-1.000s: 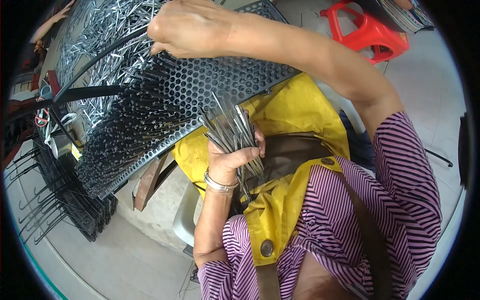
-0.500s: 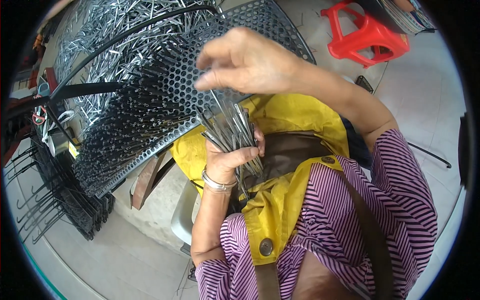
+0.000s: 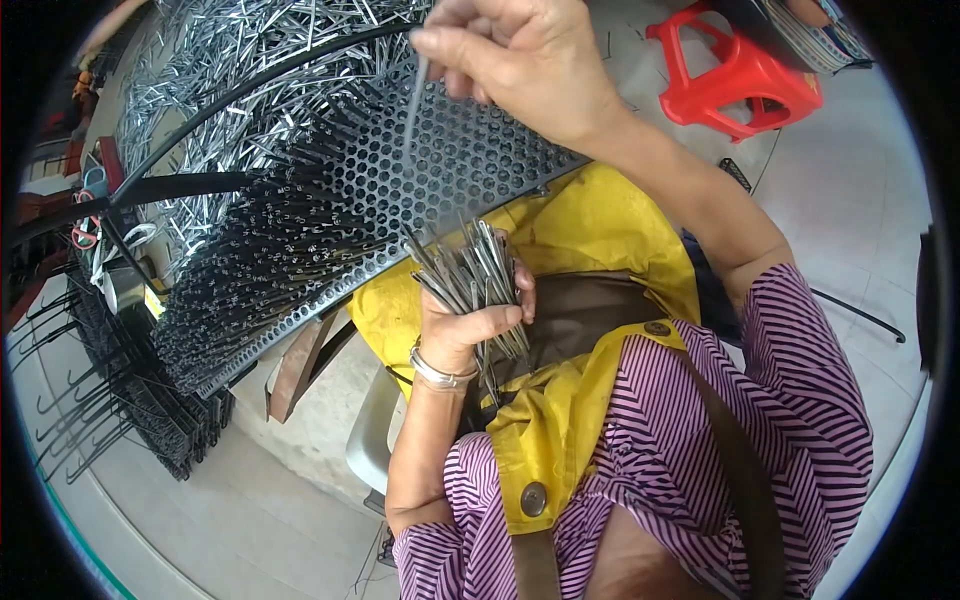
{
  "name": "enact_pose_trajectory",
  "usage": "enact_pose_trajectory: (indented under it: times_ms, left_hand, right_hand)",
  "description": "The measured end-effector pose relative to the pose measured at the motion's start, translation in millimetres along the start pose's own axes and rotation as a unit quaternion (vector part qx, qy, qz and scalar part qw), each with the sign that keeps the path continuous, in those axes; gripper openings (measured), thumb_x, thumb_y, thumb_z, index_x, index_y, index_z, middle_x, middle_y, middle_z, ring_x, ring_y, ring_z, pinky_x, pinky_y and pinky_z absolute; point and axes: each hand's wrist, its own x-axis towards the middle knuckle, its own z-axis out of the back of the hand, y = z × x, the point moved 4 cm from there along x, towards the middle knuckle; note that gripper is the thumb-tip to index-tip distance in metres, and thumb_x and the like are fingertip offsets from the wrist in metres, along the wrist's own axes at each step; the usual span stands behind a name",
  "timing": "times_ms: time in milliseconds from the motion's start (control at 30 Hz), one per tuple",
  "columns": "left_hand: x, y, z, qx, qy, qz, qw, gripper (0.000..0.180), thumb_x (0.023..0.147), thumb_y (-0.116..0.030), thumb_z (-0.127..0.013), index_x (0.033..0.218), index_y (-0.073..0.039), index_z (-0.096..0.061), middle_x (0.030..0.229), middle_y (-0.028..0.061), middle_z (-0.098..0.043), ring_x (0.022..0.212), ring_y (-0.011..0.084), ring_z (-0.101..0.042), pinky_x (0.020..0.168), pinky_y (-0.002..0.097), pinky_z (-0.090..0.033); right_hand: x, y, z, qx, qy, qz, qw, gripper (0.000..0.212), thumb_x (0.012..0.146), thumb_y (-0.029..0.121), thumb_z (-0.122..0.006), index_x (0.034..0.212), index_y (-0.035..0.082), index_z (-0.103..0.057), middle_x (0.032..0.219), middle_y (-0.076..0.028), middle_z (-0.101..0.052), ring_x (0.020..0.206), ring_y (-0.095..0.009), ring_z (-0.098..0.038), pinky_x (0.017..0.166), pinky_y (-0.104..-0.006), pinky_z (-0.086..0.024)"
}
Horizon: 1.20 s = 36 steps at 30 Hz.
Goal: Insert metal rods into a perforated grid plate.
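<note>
My left hand [image 3: 465,325] is wrapped round a bundle of thin grey metal strips [image 3: 470,270], held upright over my lap. Higher up, my right hand [image 3: 545,70] pinches one thin metal strip [image 3: 413,115] between thumb and fingers. This strip hangs down, smeared by motion, in front of a perforated metal plate [image 3: 470,165]; whether its lower end touches a hole I cannot tell. On the plate's left side, many dark thin rods [image 3: 270,235] stand close together in the holes, while bare holes show towards the right.
Loose shiny metal strips [image 3: 290,45] lie heaped behind the plate. A black curved bar [image 3: 255,92] crosses above it. Black racks with hooked wires [image 3: 140,390] stand at lower left. A red plastic stool [image 3: 735,85] is at upper right. A yellow apron [image 3: 620,230] covers my lap.
My right hand has moved up and away from the bundle, carrying one strip out over the plate. My left hand keeps its hold on the bundle, almost unmoved.
</note>
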Motion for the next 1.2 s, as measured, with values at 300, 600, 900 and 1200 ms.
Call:
enact_pose_trajectory:
  times_ms: [300, 600, 900, 1200]
  left_hand:
    - [-1, -1, 2, -0.009, -0.024, 0.019, 0.999, 0.060, 0.051, 0.011, -0.058, 0.109, 0.000, -0.046, 0.085, 0.0166, -0.058, 0.062, 0.0239, -0.055, 0.054, 0.0322, -0.046]
    - [-3, -1, 4, 0.038, -0.032, 0.039, 0.998, 0.067, 0.052, 0.006, -0.060, 0.115, -0.004, -0.040, 0.084, 0.0174, -0.054, 0.066, 0.0260, -0.054, 0.056, 0.0340, -0.047]
    - [-3, 4, 7, 0.043, -0.009, 0.048, 0.998, 0.064, 0.053, 0.006, -0.060, 0.114, -0.003, -0.041, 0.077, 0.0163, -0.054, 0.064, 0.0273, -0.054, 0.058, 0.0364, -0.046]
    - [-5, 3, -1, 0.010, -0.031, 0.039, 0.999, 0.053, 0.052, 0.007, -0.058, 0.104, 0.002, -0.048, 0.073, 0.0136, -0.057, 0.060, 0.0236, -0.056, 0.055, 0.0339, -0.047]
  right_hand:
    - [9, 11, -26, -0.151, -0.090, 0.364, 0.915, 0.008, 0.073, -0.002, -0.057, 0.073, -0.002, -0.049, 0.060, -0.012, -0.051, 0.049, -0.023, -0.052, 0.043, -0.0302, -0.039]
    - [10, 39, -47, -0.560, 0.006, 0.332, 0.759, 0.009, 0.069, -0.005, -0.054, 0.068, -0.002, -0.045, 0.055, -0.013, -0.043, 0.048, -0.028, -0.049, 0.044, -0.0353, -0.039]
    - [20, -3, -54, -0.431, 0.062, 0.364, 0.824, 0.004, 0.063, 0.002, -0.056, 0.062, 0.003, -0.052, 0.052, -0.012, -0.052, 0.051, -0.025, -0.058, 0.046, -0.0334, -0.048]
    - [-12, 4, -40, -0.338, 0.087, 0.282, 0.893, 0.015, 0.064, 0.011, -0.064, 0.063, -0.001, -0.055, 0.055, -0.011, -0.055, 0.050, -0.018, -0.055, 0.045, -0.0292, -0.043]
